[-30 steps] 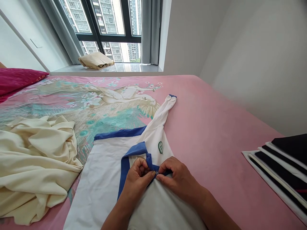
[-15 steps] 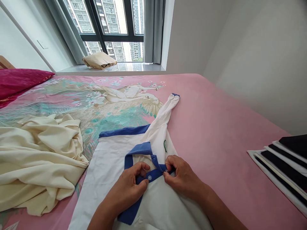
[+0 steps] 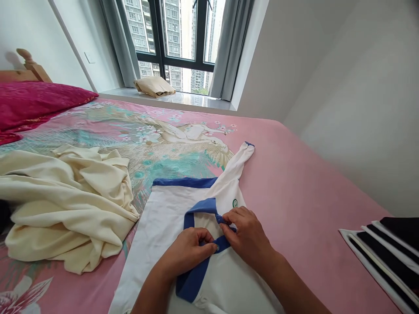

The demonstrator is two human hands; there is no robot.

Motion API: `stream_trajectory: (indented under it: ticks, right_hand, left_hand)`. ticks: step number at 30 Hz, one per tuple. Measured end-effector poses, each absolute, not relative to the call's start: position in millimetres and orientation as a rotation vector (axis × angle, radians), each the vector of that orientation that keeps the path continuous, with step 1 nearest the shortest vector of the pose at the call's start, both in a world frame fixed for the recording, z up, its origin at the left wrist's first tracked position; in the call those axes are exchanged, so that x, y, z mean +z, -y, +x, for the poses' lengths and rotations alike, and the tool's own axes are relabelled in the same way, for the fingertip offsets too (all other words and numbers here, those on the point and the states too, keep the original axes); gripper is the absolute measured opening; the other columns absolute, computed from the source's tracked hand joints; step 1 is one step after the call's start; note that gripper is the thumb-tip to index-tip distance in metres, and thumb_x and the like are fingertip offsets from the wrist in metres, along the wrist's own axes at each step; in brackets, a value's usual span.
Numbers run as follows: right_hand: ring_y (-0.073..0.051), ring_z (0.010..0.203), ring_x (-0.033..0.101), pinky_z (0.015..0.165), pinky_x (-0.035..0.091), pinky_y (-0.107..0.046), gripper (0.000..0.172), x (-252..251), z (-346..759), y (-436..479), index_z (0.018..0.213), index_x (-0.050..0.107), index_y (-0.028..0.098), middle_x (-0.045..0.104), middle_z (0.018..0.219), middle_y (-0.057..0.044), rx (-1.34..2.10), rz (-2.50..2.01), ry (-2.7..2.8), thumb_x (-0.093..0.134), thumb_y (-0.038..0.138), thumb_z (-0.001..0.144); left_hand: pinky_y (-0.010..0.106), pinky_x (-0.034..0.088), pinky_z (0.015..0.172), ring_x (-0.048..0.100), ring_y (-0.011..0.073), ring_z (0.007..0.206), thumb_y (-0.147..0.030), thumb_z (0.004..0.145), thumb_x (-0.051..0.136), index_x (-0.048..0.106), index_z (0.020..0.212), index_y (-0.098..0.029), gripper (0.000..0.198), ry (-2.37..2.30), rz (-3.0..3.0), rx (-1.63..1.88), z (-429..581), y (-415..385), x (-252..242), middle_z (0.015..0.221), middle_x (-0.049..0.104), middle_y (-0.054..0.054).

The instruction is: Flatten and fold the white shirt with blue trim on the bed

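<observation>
The grip of the left hand [image 3: 188,250] pinches the lower blue strip [image 3: 224,243] by its button [image 3: 217,247], the right hand [image 3: 248,229] the upper strip [image 3: 220,218], seemingly steadying the white shirt [image 3: 166,216] at lower centre.

Daylight from the window [image 3: 179,35] grades softly across the right wall [image 3: 363,113].

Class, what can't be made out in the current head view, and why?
White shirt: head view, cut off by bottom edge.
Green badge: head view, details too small.
Part of blue placket: head view, covered by right hand.
Folded stack: head view, cut off by right edge.
Dark thing: head view, cut off by left edge.
</observation>
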State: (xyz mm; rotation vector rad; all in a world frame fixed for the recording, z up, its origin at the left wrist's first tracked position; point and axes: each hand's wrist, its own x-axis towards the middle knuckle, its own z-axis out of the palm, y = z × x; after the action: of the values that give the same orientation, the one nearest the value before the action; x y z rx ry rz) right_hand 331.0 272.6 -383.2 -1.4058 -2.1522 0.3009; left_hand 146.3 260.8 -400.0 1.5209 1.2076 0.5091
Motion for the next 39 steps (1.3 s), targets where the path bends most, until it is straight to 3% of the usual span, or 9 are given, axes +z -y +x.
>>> stream_trajectory:
  ticks: [5,14,20,27,33,39]
  right_hand:
    - [-0.015,0.072,0.051,0.067,0.038,-0.028,0.011,-380.9,326.0,-257.3,0.077,0.055,0.02,0.059,0.075,-0.001,0.543,-1.301,2.135,0.051,0.01,0.077]
    - [-0.012,0.068,0.051,0.064,0.041,-0.024,0.006,-405.7,333.1,-259.3,0.08,0.057,0.019,0.056,0.075,0.001,1.097,-1.339,1.847,0.052,0.019,0.078]
    - [-0.012,0.071,0.051,0.067,0.041,-0.024,0.008,-407.0,339.8,-259.1,0.079,0.061,0.018,0.058,0.076,0.0,1.09,-1.331,1.826,0.053,0.017,0.076]
    - [-0.011,0.069,0.051,0.066,0.041,-0.023,0.021,-412.7,342.5,-263.0,0.074,0.06,0.017,0.057,0.072,0.0,1.349,-1.255,1.648,0.045,0.027,0.085]
    - [-0.01,0.063,0.048,0.06,0.039,-0.021,0.01,-419.6,335.2,-267.2,0.071,0.058,0.016,0.056,0.067,0.002,1.355,-1.389,1.566,0.058,0.026,0.074]
    - [-0.01,0.061,0.051,0.056,0.039,-0.021,0.006,-408.4,328.9,-263.1,0.068,0.058,0.018,0.059,0.066,0.002,1.277,-1.486,1.664,0.056,0.022,0.071]
  left_hand:
    - [0.022,0.024,0.051,0.029,0.0088,0.056,-0.04,0.076,0.052,0.047,0.067,-0.018,0.024,-1.125,1.285,0.589,146.0,-265.9,-407.7,0.059,0.036,-0.007]
    - [0.024,0.035,0.064,0.04,0.0114,0.069,-0.038,0.082,0.051,0.051,0.076,-0.016,0.023,-1.081,1.323,0.671,150.1,-263.7,-407.9,0.073,0.048,-0.002]
    - [0.025,0.038,0.07,0.046,0.0137,0.075,-0.037,0.084,0.049,0.057,0.082,-0.016,0.022,-1.131,1.374,0.68,157.7,-264.3,-403.6,0.078,0.055,0.0]
    - [0.024,0.037,0.068,0.048,0.0135,0.072,-0.036,0.084,0.049,0.057,0.079,-0.018,0.021,-1.192,1.414,0.665,160.1,-262.9,-403.9,0.077,0.058,-0.001]
    - [0.023,0.038,0.067,0.049,0.0128,0.071,-0.033,0.081,0.053,0.058,0.077,-0.018,0.017,-1.237,1.373,0.691,162.3,-265.4,-407.8,0.075,0.059,-0.001]
    - [0.021,0.037,0.061,0.048,0.0112,0.067,-0.027,0.075,0.055,0.058,0.075,-0.016,0.011,-1.173,1.23,0.673,161.1,-266.3,-406.4,0.073,0.058,-0.001]
